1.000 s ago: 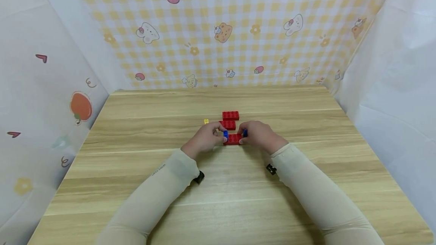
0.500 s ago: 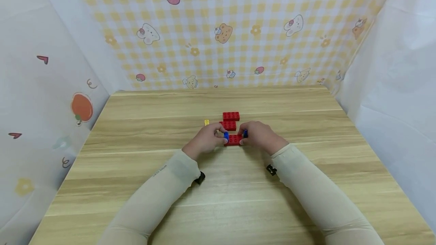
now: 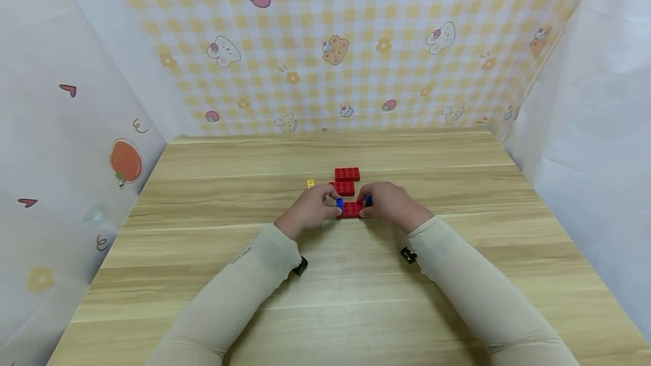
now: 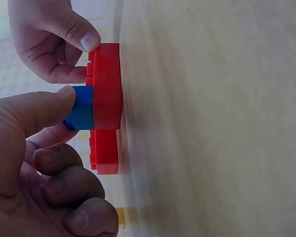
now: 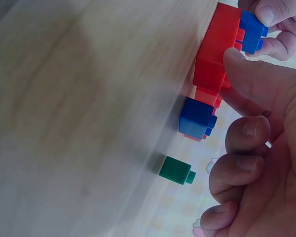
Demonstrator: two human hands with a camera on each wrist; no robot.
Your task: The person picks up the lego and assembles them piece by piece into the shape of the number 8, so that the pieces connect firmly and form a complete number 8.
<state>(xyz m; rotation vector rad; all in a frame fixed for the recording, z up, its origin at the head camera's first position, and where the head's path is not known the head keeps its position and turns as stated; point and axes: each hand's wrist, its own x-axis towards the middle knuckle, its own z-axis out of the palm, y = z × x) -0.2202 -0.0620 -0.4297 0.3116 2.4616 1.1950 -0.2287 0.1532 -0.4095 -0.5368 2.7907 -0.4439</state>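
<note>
A red eight-stud brick (image 3: 351,209) lies on the table in front of the person. On top of its left end sits a small blue brick (image 4: 81,108), studs up, pinched between the thumb and index finger of my left hand (image 3: 309,209). The other left fingers are curled beside it. My right hand (image 3: 390,202) pinches the opposite end of the red brick, its thumb on the near side in the right wrist view. A second blue brick (image 5: 195,116) stands on the table just beyond that end, partly behind the right hand in the head view.
Two more red bricks, a nearer one (image 3: 344,188) and a farther one (image 3: 347,174), lie behind the held pieces. A yellow brick (image 3: 311,183) is beyond the left hand. The right wrist view shows a small green brick (image 5: 175,169). A patterned cloth (image 3: 305,44) hangs behind the table.
</note>
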